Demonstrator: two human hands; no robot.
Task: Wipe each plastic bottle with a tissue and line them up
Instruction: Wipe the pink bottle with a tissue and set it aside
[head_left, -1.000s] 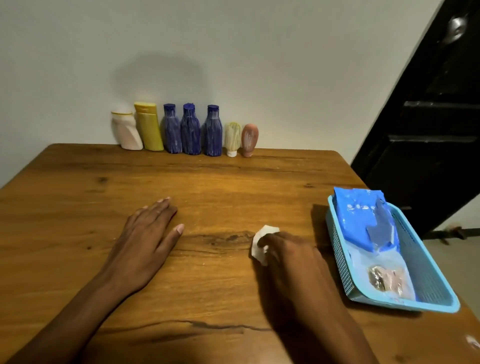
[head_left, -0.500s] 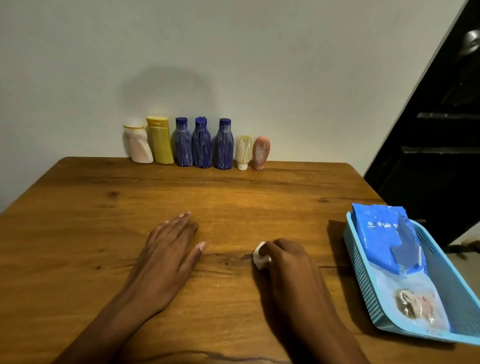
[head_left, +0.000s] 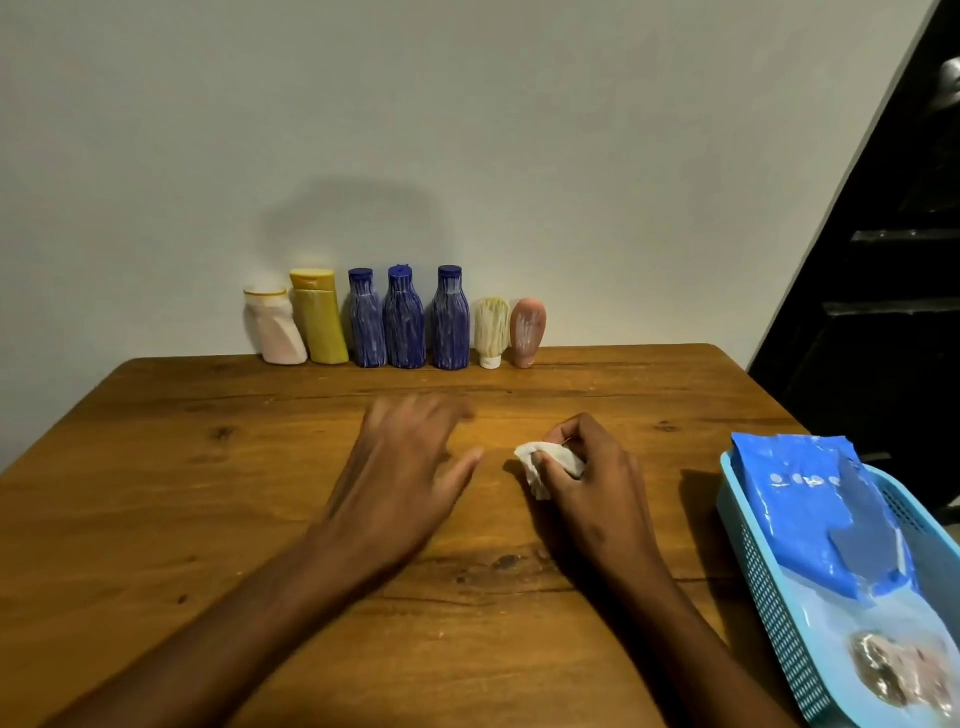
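Centre frame: my right hand (head_left: 587, 483) clenches a crumpled white tissue (head_left: 540, 465); my left hand (head_left: 400, 478) relaxed, fingers blurred. Upper centre: seven plastic bottles (head_left: 400, 322) lined against wall, labels unreadable. Lower right: blue wipes packet (head_left: 810, 509), writing illegible.

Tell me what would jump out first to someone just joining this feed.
First, the row of seven bottles standing along the table's far edge against the wall, three of them dark blue. Next, the right hand near the table's middle, gripping a crumpled white tissue, with the left hand open beside it. At the right edge sits a light blue basket holding a blue wipes pack.
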